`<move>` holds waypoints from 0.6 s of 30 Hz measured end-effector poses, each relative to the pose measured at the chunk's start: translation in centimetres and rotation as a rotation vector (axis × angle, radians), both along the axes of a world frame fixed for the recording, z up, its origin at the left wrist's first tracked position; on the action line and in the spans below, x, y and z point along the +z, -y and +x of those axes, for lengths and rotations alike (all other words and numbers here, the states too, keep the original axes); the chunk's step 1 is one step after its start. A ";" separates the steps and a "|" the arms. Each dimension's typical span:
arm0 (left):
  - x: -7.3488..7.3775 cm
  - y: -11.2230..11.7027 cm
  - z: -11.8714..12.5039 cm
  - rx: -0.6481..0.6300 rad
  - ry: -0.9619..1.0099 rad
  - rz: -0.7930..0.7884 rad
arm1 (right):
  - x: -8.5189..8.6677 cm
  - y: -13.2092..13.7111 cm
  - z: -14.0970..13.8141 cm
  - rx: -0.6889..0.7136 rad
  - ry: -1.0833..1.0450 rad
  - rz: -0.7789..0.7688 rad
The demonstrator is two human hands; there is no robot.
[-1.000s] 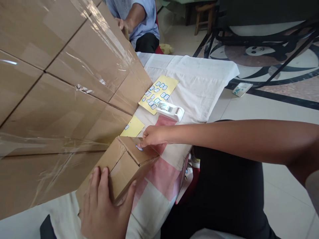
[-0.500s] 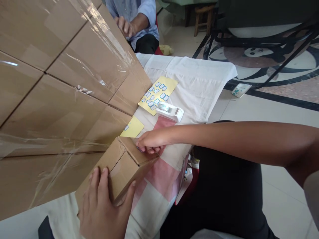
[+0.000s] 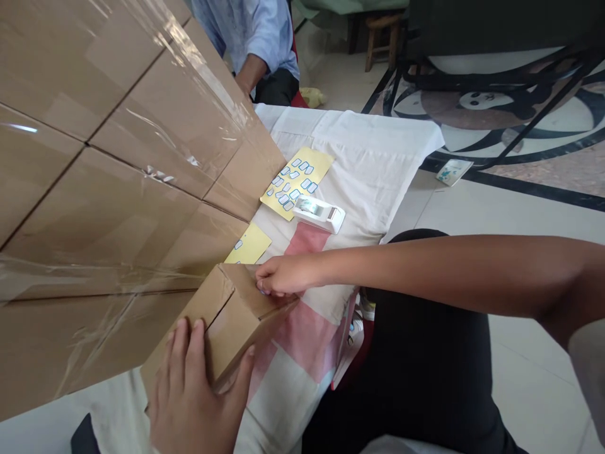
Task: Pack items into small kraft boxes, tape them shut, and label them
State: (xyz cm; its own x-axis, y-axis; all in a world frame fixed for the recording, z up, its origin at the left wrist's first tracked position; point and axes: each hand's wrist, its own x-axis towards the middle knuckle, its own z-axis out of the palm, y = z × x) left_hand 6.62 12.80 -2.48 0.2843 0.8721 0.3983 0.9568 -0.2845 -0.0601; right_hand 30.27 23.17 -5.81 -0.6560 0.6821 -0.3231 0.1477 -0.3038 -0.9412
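Observation:
A small brown cardboard box point(image 3: 236, 331) lies at an angle on the cloth-covered table. My left hand point(image 3: 193, 391) grips its near part, fingers over the top and thumb along the right side. At the box's far end, my right hand point(image 3: 288, 274) is closed, its fingertips pinched against the cardboard. A tiny bluish spot shows at those fingertips, too small to name. Just beyond are a yellow sheet point(image 3: 255, 243) partly behind the box and a white tape dispenser point(image 3: 319, 213). The dispenser overlaps a larger yellow sheet point(image 3: 319, 165) with several blue-edged white stickers.
A tall stack of taped cardboard boxes point(image 3: 155, 170) walls off the left side. The white tablecloth point(image 3: 368, 145) hangs over the table's right edge. Across the table sits a person in a blue shirt point(image 3: 267, 38). A wooden stool point(image 3: 382, 41) stands farther back.
My right hand has shifted slightly at the box end, its fingers more tightly curled. My left hand stays put. The other person's hand has lowered behind the stacked boxes.

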 end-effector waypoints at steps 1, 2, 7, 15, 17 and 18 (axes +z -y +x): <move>0.0 -0.1 0.0 -0.008 0.006 -0.007 | -0.2 -0.2 0.0 -0.032 -0.012 0.047; 0.0 -0.1 0.0 -0.016 0.011 -0.018 | -0.4 -0.5 0.0 -0.090 -0.022 0.101; 0.1 -0.2 0.2 -0.027 0.016 -0.026 | -0.4 -1.5 0.1 -0.407 0.000 0.148; 0.2 0.1 0.3 0.004 0.011 -0.027 | -0.7 -1.4 -0.3 -0.226 0.038 0.039; 0.2 0.1 0.3 0.005 0.017 -0.029 | -0.7 -1.4 -0.2 -0.163 0.025 0.019; 0.2 0.1 0.3 0.001 0.019 -0.030 | -0.6 -1.4 -0.2 -0.132 0.014 0.012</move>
